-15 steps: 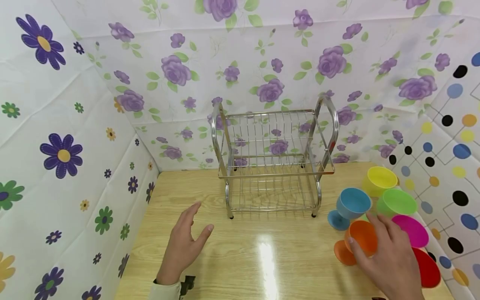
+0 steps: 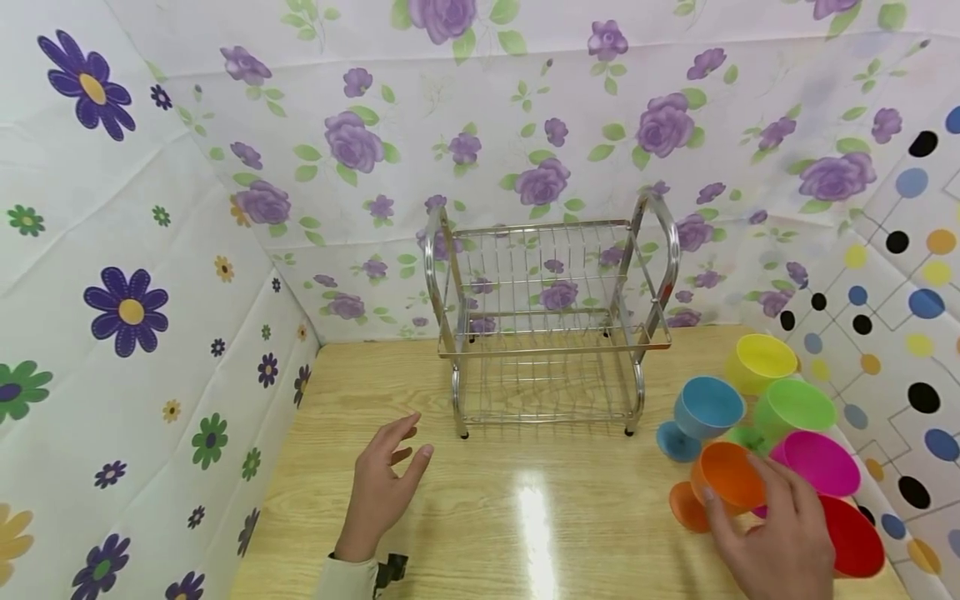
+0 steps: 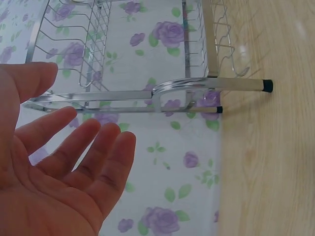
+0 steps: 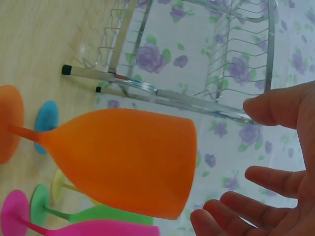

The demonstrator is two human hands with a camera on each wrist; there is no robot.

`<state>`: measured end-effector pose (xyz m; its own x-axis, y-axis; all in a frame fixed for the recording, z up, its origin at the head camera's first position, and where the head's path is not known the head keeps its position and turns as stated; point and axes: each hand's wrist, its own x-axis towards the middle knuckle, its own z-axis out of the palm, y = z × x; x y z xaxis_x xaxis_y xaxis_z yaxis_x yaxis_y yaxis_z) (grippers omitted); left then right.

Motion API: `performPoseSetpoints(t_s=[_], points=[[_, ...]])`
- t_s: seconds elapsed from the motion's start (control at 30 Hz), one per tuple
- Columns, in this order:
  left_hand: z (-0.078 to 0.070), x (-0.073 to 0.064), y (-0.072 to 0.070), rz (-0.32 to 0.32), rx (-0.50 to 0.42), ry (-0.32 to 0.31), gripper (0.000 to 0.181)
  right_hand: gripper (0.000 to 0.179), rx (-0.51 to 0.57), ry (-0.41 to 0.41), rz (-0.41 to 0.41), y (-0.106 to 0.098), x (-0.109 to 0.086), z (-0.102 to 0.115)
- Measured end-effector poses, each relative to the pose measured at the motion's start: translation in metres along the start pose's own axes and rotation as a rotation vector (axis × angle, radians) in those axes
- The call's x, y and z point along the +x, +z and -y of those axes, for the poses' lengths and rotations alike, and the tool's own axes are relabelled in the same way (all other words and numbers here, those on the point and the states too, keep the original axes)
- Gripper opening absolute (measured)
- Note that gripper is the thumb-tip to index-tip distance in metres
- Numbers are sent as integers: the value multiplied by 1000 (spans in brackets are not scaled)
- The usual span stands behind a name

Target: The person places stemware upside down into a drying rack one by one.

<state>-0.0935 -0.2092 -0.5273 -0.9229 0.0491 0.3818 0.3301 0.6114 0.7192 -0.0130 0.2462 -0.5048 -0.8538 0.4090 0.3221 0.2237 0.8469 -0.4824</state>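
Observation:
My right hand [image 2: 780, 529] is beside the orange goblet [image 2: 726, 475], its thumb and fingers spread and relaxed. In the right wrist view the fingers [image 4: 221, 216] stand just off the goblet's rim, with a gap between. The goblet stands upright on its round foot. Over the left part of the table, my left hand [image 2: 382, 487] hovers with loosely bent fingers and holds nothing. The left wrist view shows its palm [image 3: 54, 201] facing the metal dish rack [image 2: 551, 346], which has two wire tiers.
Around the orange goblet stand a blue goblet [image 2: 707, 408], a yellow one [image 2: 761, 362], a green one [image 2: 795, 412], a magenta one [image 2: 821, 467] and a red one [image 2: 851, 537]. Patterned cloth walls [image 2: 555, 100] enclose the wooden table [image 2: 480, 500] behind and at both sides.
My right hand has drawn slightly back toward me, its fingers lower over the orange goblet's rim. My left hand has shifted a little to the right. The goblets and the rack have stayed put.

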Motion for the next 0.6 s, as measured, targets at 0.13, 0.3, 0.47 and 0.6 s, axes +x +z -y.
performPoseSetpoints(t_s=[0.13,0.3,0.47,0.6], points=[[2,0,4,-17,-51,-26,47,81,-9,1,-54,2,-5,-3],[6,0,8,-37,-87,-48,43,80,5,69,-79,6,-12,-4],[9,0,13,-58,-133,-85,40,78,55,102,-168,13,-19,-5],[11,0,16,-67,-170,-107,39,80,80,113,-219,22,-23,-7]])
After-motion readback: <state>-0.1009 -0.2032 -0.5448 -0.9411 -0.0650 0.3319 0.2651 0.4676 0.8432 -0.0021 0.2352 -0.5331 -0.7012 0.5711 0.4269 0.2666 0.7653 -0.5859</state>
